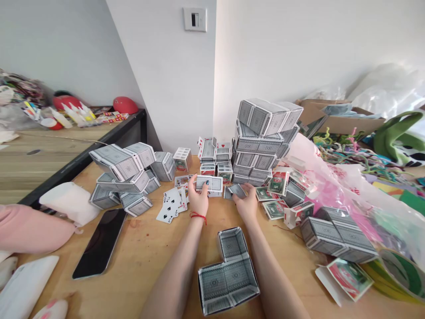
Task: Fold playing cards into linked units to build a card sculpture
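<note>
My left hand (198, 198) is closed on a small deck of playing cards (210, 183), grey patterned backs facing me, held just above the wooden table (146, 252). My right hand (246, 204) pinches one or a few folded cards (236, 190) beside it. Between my forearms lies an L-shaped block of folded cards (227, 270). Face-up spade cards (172, 206) are spread left of my left hand. Small card cubes (215, 161) stand just beyond my hands.
A tall stack of card blocks (262, 141) rises by the wall, another pile (128, 173) lies at the left. A black phone (101, 241), white and pink cloth (29, 226), card boxes (282, 195), pink plastic (328, 186) and craft clutter (352, 150) surround the work area.
</note>
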`<state>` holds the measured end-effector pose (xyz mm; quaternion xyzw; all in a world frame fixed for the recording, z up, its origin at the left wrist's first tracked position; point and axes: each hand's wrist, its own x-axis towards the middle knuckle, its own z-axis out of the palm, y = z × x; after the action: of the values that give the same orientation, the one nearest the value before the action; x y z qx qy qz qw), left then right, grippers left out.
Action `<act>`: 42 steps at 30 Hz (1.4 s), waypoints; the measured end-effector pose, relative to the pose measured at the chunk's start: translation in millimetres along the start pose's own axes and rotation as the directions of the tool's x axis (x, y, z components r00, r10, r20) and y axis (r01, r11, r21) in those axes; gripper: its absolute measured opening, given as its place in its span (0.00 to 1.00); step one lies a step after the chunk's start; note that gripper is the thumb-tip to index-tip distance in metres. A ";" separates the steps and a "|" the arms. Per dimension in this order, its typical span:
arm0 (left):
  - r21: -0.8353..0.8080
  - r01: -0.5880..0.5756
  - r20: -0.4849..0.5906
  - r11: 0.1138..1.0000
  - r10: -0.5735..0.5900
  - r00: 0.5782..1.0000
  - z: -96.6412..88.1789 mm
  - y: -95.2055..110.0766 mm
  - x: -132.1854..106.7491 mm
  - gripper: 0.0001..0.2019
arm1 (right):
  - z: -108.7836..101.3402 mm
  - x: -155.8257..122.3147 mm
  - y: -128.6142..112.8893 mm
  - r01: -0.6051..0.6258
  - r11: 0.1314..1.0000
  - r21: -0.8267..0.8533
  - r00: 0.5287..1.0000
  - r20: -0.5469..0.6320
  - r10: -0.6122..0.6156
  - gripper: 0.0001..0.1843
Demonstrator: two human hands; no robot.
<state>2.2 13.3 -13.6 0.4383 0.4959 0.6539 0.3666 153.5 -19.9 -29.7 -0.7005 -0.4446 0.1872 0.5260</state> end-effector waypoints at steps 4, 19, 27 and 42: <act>0.049 -0.056 -0.014 0.997 0.056 0.998 -0.7 -3.1 1.7 0.23 | 5.0 -6.8 -7.1 0.126 0.992 -0.009 0.976 0.180 -0.122 0.31; 0.201 -0.090 -0.090 0.975 0.110 0.990 -2.3 -0.4 2.4 0.19 | 7.7 -10.2 -18.3 0.175 0.979 0.100 0.953 0.234 -0.195 0.29; 0.139 -0.054 -0.117 0.989 0.071 0.991 -6.5 -6.8 7.8 0.20 | 7.3 -10.7 -20.3 0.129 0.979 0.155 0.941 0.292 -0.170 0.28; 0.141 0.000 -0.025 0.990 0.004 1.000 -9.7 -3.2 9.5 0.17 | 6.6 -12.7 -21.4 0.279 0.960 -0.005 0.915 0.305 -0.264 0.32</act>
<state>-10.0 19.5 -15.9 0.4555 0.5450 0.6229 0.3277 132.8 -25.5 -15.4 -0.6078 -0.6168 0.2059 0.4559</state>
